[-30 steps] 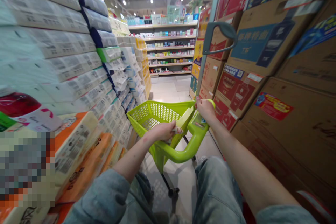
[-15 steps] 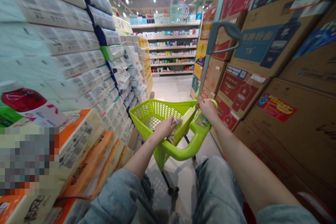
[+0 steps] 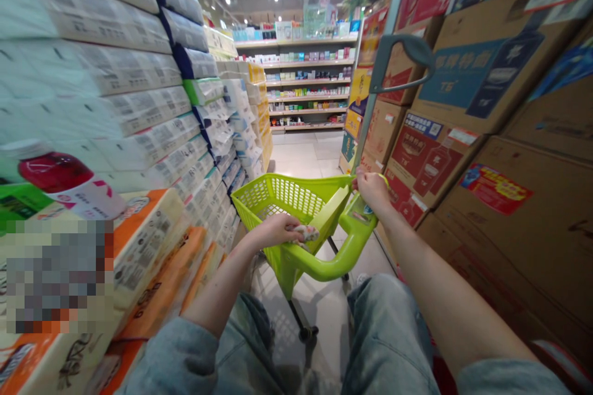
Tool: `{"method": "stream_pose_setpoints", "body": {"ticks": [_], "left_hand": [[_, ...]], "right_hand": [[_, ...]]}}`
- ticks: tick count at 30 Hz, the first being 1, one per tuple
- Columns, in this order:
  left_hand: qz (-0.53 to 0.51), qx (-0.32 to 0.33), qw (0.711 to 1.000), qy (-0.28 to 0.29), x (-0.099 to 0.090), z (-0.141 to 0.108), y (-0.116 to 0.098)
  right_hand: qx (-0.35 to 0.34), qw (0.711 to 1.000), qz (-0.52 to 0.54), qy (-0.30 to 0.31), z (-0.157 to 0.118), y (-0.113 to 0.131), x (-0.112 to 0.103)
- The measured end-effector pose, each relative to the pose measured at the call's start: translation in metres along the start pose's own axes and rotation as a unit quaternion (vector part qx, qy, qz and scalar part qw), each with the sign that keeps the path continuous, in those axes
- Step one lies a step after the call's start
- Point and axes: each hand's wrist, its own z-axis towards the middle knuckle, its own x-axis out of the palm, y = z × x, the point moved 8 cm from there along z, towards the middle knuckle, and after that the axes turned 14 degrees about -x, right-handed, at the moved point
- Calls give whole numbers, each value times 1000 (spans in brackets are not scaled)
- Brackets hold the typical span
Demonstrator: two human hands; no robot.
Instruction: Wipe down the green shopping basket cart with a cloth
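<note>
A lime-green shopping cart (image 3: 282, 287) with a perforated basket stands in front of my legs. My left hand (image 3: 273, 230) is closed on a crumpled, pale patterned cloth (image 3: 304, 234), just above the left side of the cart's handle (image 3: 324, 269). Whether this hand also touches the rim I cannot tell. At the right end of the handle, my right hand (image 3: 373, 191) is wrapped round the green frame. No goods show in the visible part of the basket.
Stacked tissue packs (image 3: 134, 74) rise along the left, with a red drink bottle (image 3: 60, 176) on the nearer orange packs (image 3: 162, 278). Cardboard cartons (image 3: 467, 74) line the right, beside an upright pole with a grey loop handle (image 3: 403, 65). Shelves (image 3: 308, 83) close off the aisle ahead.
My left hand has drawn back and left with the cloth, from over the basket to the handle's left side. My right hand has kept its grip. The view has shifted slightly.
</note>
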Motion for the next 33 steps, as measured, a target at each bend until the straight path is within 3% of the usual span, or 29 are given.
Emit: {"method": "stream_pose_setpoints", "body": {"ticks": [5, 8, 16, 20, 25, 33], "left_hand": [[-34, -27, 982, -185, 7, -23, -12], [-73, 14, 963, -260, 16, -41, -31], [-22, 56, 969, -241, 36, -65, -89], [-15, 48, 960, -275, 41, -71, -106], [-13, 81, 954, -287, 48, -71, -110], [0, 93, 957, -274, 38, -72, -90]], "right_hand": [[0, 1000, -4, 5, 1, 0, 0], [3, 1000, -3, 8, 1, 0, -1], [1, 1000, 11, 1, -4, 0, -9], [0, 1000, 16, 11, -4, -4, -10], [-7, 1000, 14, 22, -6, -5, -10], [-4, 998, 34, 47, -9, -8, 4]]}}
